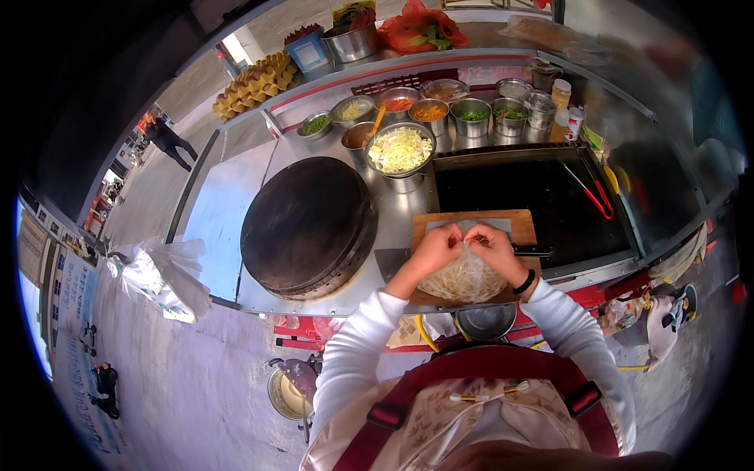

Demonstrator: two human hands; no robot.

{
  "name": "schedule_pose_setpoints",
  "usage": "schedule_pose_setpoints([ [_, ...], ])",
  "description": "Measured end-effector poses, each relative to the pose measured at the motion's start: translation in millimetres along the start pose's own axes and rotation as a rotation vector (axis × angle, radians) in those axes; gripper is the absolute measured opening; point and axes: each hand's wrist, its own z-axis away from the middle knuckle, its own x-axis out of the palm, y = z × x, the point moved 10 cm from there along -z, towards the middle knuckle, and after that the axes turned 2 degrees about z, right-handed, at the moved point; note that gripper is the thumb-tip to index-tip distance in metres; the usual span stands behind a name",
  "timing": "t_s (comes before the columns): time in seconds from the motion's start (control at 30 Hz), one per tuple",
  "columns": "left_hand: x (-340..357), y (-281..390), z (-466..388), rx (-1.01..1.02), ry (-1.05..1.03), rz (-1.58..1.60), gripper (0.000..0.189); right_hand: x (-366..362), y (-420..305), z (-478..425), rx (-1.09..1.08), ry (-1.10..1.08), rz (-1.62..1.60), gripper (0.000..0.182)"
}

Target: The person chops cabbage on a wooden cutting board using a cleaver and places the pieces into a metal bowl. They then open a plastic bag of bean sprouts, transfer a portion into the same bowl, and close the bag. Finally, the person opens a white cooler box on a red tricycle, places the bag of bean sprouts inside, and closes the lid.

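A clear plastic bag of bean sprouts [465, 279] sits on a wooden cutting board [519, 224] in front of me. My left hand [440, 244] pinches the gathered top of the bag, and my right hand [490, 246] pinches it close beside. The fingertips nearly meet above the sprouts. Behind the bag lies a wide knife blade, partly covered by my hands, its black handle [533, 251] pointing right past the board. Whether the bag's neck is tied or loose I cannot tell.
A round griddle [306, 226] stands left of the board. Behind it is a bowl of shredded cabbage [400, 150], with several steel containers of chopped vegetables further back. Red-handled tongs [598, 197] lie on the dark flat griddle [500, 179]. Egg trays [256, 85] are stacked at the upper left.
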Motion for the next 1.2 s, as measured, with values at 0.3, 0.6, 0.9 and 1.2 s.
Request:
schedule_pose_setpoints([
  [0.3, 6, -30, 4, -0.046, 0.132, 0.172, 0.006, 11, 2, 3, -0.08, -0.203, 0.172, 0.007],
  [0.6, 39, -63, 15, -0.553, -0.098, 1.132, 0.003, 15, -28, 2, -0.266, -0.124, 0.354, 0.012],
  [0.9, 18, -45, 15, -0.309, 0.168, 0.863, 0.006, 5, -6, -4, -0.085, -0.009, 0.183, 0.006],
  [1.2, -10, -6, 20, 0.175, 0.592, -0.021, 0.008, 2, -18, -10, -0.28, -0.175, 0.227, 0.006],
])
